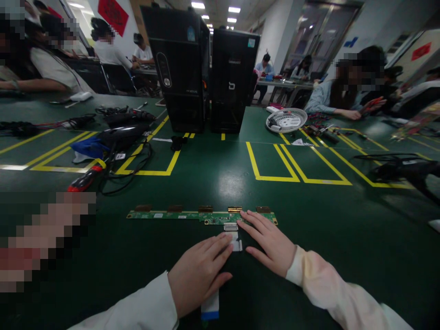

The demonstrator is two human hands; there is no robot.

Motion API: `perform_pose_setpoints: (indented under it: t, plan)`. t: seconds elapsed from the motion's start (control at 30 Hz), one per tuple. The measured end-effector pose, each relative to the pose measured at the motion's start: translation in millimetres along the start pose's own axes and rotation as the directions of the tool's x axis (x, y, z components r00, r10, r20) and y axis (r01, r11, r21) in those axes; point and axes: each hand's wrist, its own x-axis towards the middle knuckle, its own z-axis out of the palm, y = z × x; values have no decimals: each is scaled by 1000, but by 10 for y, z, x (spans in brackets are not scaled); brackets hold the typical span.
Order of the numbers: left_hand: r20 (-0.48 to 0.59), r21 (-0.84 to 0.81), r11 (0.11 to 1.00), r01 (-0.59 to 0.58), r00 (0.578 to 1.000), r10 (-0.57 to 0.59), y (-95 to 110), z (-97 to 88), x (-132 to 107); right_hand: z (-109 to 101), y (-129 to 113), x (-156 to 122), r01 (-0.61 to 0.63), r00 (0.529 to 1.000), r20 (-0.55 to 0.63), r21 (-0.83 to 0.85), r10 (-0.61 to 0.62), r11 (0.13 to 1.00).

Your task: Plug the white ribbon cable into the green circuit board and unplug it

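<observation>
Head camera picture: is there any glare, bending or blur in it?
Head view: glare makes a pale patch on the dark green table; head view: the ceiling lights look washed out; head view: the left computer tower leans, probably lens distortion; head view: blocky squares hide the lower left; head view: the circuit board looks fairly crisp.

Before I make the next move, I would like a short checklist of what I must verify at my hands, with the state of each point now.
1. Right hand touching the circuit board: ok, fingertips at its right part.
2. Left hand at the flat cable: ok, fingers over it.
3. Whole cable visible: not ok, the left hand covers its middle.
4. Cable fully seated at the connector: cannot tell, too small.
5. Red-and-black handle away from the board: ok, apart at left.
</observation>
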Motion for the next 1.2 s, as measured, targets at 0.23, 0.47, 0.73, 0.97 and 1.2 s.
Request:
perform_pose_setpoints:
  t: [0.23, 0.47, 0.73, 0.97, 1.2]
  plan:
    - [16, 22, 1000, 8, 1000, -8, 18, -24, 16, -4, -7, -1, 3, 1000, 24, -16, -3, 1000]
    - [41, 64, 998, 18, 999, -20, 21, -16, 10, 8, 7, -5, 32, 999, 13, -23, -32, 999]
    - [32, 55, 998, 12, 999, -13, -6, 13, -12, 20, 13, -11, 37, 999, 13, -33, -37, 999]
    - [34, 54, 998, 30, 999, -32, 13, -9, 18, 25, 13, -17, 38, 999, 21, -33, -37, 999]
    - [39, 52, 998, 45, 998, -47, 21, -14, 27, 8, 6, -10, 26, 999, 20, -38, -25, 999]
